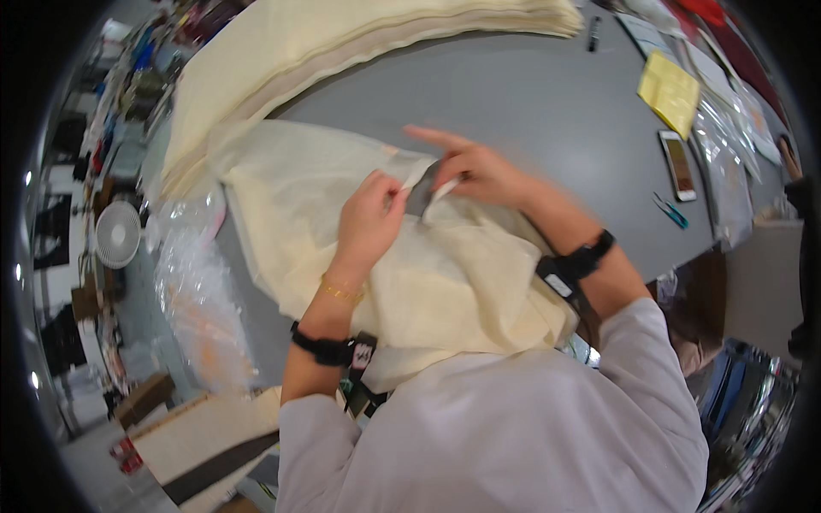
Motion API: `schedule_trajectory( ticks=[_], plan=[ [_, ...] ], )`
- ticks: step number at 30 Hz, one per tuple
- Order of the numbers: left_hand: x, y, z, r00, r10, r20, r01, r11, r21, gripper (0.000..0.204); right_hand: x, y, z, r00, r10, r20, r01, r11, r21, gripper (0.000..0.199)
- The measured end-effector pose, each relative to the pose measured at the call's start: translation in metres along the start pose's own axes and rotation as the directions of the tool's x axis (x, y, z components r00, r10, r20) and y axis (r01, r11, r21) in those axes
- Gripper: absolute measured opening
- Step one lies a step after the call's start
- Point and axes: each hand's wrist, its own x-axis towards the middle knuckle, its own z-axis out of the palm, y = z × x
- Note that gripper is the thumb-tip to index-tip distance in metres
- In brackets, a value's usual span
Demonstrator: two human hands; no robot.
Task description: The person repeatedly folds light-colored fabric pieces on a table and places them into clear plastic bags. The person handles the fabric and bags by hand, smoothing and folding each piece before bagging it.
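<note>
The grey tabletop spans the far half of the scene. A tall stack of cream fabric sheets lies along its far-left edge, curving toward me. A single cream cloth is spread on the near part of the tabletop, just in front of my body, with its near edge hanging over toward my lap. Crumpled clear plastic wrap lies to the left of the cloth, below the tabletop edge.

My left hand rests on the cloth near its far edge; its grip is pressed together, pinching a small dark tag with white paper ends between thumb and fingers. My right hand meets it from the right, also pinching the same tag at its far end (the index finger is extended and points left, clear of the tag). Motion blur hides the exact fingertip contact.

On the far right of the tabletop lie a yellow paper pad, a phone nearer than it, and a small teal clip-like tool nearest.
</note>
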Motion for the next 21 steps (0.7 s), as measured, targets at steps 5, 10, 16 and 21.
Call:
schedule_trajectory(
  ticks=[5,10,16,21],
  plan=[
    [-0.004,0.028,-0.039,0.994,-0.039,0.102,0.050,0.993,-0.105,0.003,0.022,-0.009,0.018,0.995,-0.069,-0.073,0.068,0.997,-0.021,0.013],
    [-0.057,0.044,-0.172,0.891,0.324,0.319,-0.442,0.780,0.442,0.030,-0.014,-0.073,-0.088,0.858,0.021,-0.513,-0.025,1.000,0.000,0.020],
    [-0.046,0.040,-0.311,0.890,0.290,0.353,-0.452,0.451,0.770,0.016,-0.016,-0.177,-0.223,0.887,0.065,-0.457,-0.364,0.706,-0.607,0.027],
    [-0.058,0.106,-0.445,0.786,0.530,-0.319,-0.030,0.548,0.836,0.032,-0.015,-0.326,-0.249,0.664,-0.378,-0.645,-0.006,0.860,-0.511,0.022]
  ],
)
